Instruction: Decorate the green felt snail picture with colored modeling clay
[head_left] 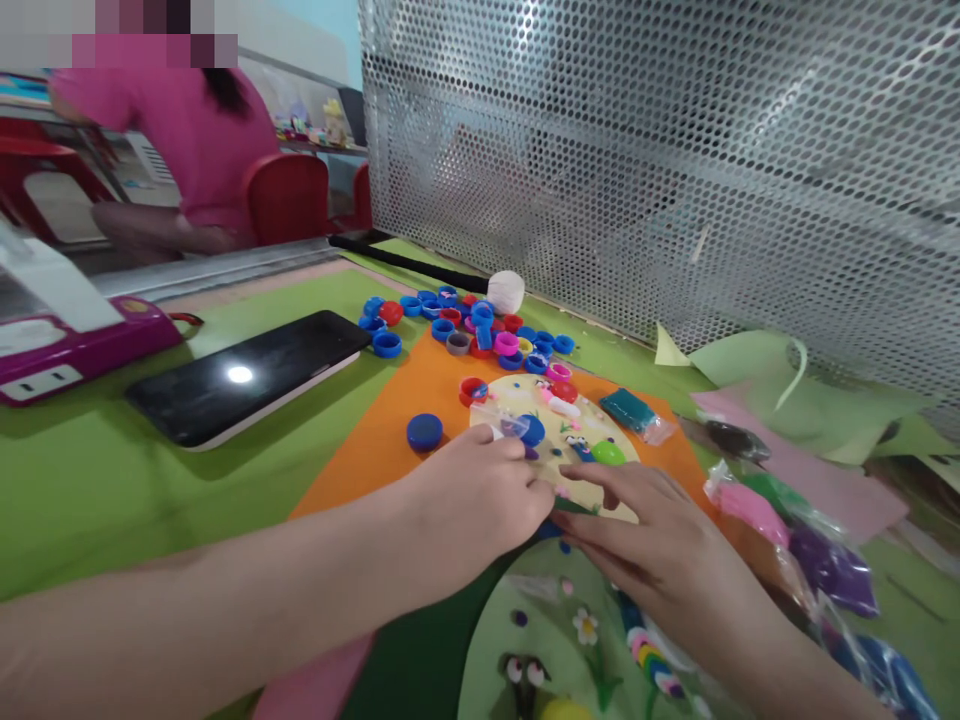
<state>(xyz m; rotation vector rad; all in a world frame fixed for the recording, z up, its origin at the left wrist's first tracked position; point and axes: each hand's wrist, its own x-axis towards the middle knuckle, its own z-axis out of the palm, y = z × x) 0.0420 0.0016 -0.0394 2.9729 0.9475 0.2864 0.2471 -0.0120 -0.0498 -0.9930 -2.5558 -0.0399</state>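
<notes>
My left hand (504, 495) is closed, fingers curled, over the near edge of a cream craft disc (626, 445). What its fingertips grip is hidden; a scrap of clear plastic (504, 420) shows just beyond the knuckles. My right hand (652, 530) reaches in from the right with fingers stretched and apart, their tips close to the left fingers. Beneath those tips a bit of dark blue (551, 528) shows. The cream disc bears a blue cap, a green dome and small clay figures. Nearer lies a light green disc (487, 640) with a clay flower, googly eyes and a striped caterpillar shape.
Many bottle caps (480, 335) lie behind the discs, with a white ball (505, 292). A phone (251, 375) and a purple power strip (67, 350) are left. Clay packets (825, 570) and paper scraps (795, 440) lie right. A perforated metal panel (637, 150) stands behind; a seated person (202, 150) is beyond.
</notes>
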